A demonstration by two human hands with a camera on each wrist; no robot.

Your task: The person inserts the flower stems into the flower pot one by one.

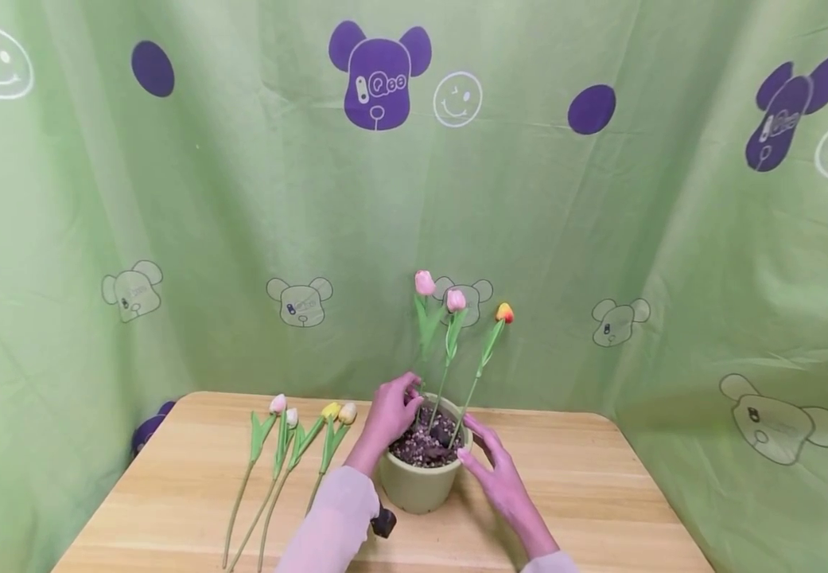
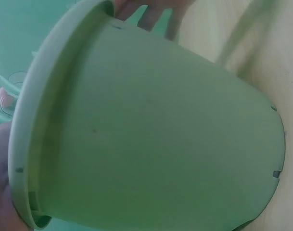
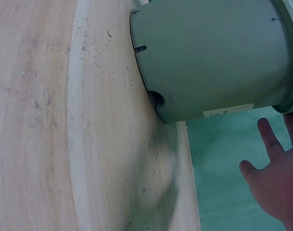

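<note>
A green flowerpot (image 1: 417, 487) full of dark soil (image 1: 424, 452) stands upright on the table. Three artificial tulips rise from it: a pink tulip (image 1: 424, 282) at the back left, a second pink tulip (image 1: 456, 300), and a yellow-red tulip (image 1: 504, 313) leaning right. Over the left rim, my left hand (image 1: 388, 410) pinches the stem of the back-left pink tulip low down. My right hand (image 1: 495, 469) touches the pot's right rim, thumb and fingers spread. Both wrist views show mostly the pot's outer wall (image 2: 160, 125), (image 3: 213, 62); stems and soil are hidden there.
Left of the pot, several loose tulips lie on the wooden table (image 1: 571, 485), among them a yellow tulip (image 1: 331, 410). A small black object (image 1: 383, 522) shows beside the left sleeve. Behind and around the table hangs a green printed curtain (image 1: 242, 199).
</note>
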